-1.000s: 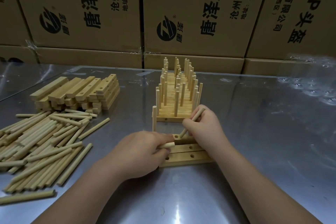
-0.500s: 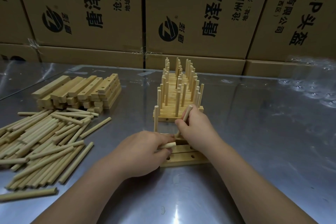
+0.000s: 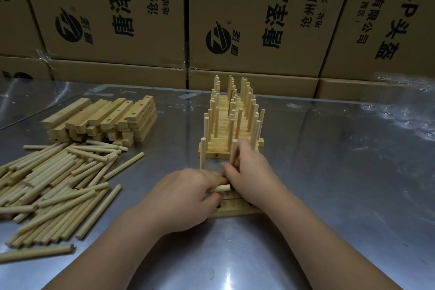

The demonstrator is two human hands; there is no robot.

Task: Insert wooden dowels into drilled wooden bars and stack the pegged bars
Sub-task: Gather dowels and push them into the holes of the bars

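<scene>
Gripping a dowel (image 3: pixel 234 153) nearly upright at the centre of the frame, the right hand (image 3: pixel 254 179) has its fingers curled round the lower shaft, which looks like the way to drive it straight down into a hole; the tip and the hole are hidden behind the fingers, so I cannot tell how deep it sits. The left hand (image 3: pixel 186 198) touches the right from the left and holds a spare dowel (image 3: pixel 221 188) lying level across its fingers, probably ready for the next hole, while seeming to steady the bars (image 3: pixel 235 211) that lie flat under both hands at lower centre. One peg (image 3: pixel 202 158) stands upright just left of the hands. Just behind, toward upper centre, the pegged stack (image 3: pixel 213 154) rises in steps with rows of upright pegs, near enough that a finished bar needs only a short move. Loose dowels (image 3: pixel 51 186) are heaped at the left edge and blank bars (image 3: pixel 101 117) are piled above them, within the left hand's reach. All the wood is pale, smooth and unfinished, the dowels round and even, the bars square-edged with dark drilled holes. Everything rests on a shiny metal tabletop (image 3: pixel 329 172) with printed boxes (image 3: pixel 259 19) behind.
</scene>
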